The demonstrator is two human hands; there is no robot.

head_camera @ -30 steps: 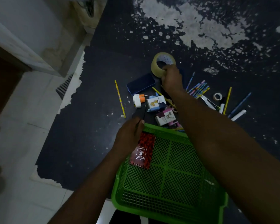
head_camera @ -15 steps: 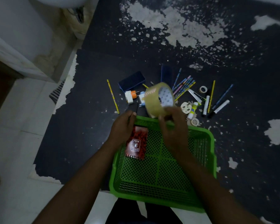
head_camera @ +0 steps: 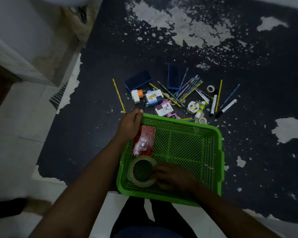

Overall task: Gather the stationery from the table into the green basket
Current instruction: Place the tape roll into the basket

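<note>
Right hand (head_camera: 172, 176) pinches the rim of a light, stiff tape roll (head_camera: 141, 183) in the green basket's (head_camera: 219, 152) near-left corner; left hand (head_camera: 130, 125) seemingly grips its far-left corner.

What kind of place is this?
Likely an ordinary indoor room, perhaps in a home; hard to say. A worn black table with peeling paint holds scattered pencils and markers, pale floor tiles lie beside it, and a slotted grate sits by the wall.

Green mesh basket (head_camera: 212, 152) — red-patterned notebook (head_camera: 143, 140), clear-beige tape roll (head_camera: 142, 170) — peeling black table (head_camera: 248, 152).
</note>
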